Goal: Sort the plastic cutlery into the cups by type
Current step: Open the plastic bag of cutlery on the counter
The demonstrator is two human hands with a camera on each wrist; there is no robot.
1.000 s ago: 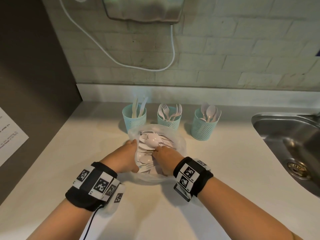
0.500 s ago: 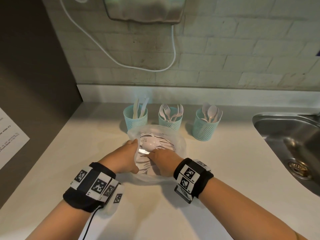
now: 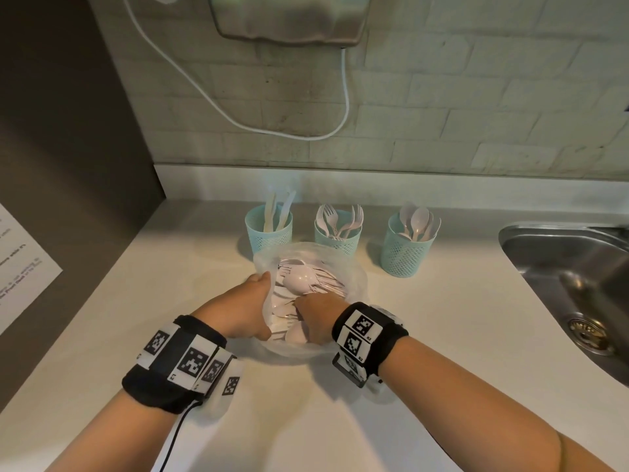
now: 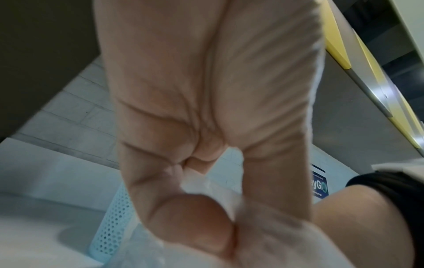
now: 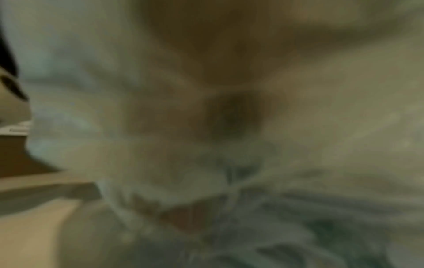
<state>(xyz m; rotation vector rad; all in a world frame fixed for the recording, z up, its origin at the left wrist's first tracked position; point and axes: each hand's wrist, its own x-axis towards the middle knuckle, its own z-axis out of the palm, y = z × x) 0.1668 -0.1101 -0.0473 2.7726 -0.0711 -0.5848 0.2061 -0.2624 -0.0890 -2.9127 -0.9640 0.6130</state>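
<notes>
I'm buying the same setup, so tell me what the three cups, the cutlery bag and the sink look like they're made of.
The three cups look like matte mint-green moulded plastic, with a punched mesh of small holes round the walls. The bag seems thin clear plastic film: the cutlery shows through and it crinkles. The cutlery looks like glossy white plastic. The sink appears to be brushed stainless steel, grey with soft reflections.

The white countertop (image 3: 459,335) carries three mint perforated cups (image 3: 406,248) in a row near the wall and a clear plastic bag (image 3: 355,281) of cutlery just before them.
</notes>
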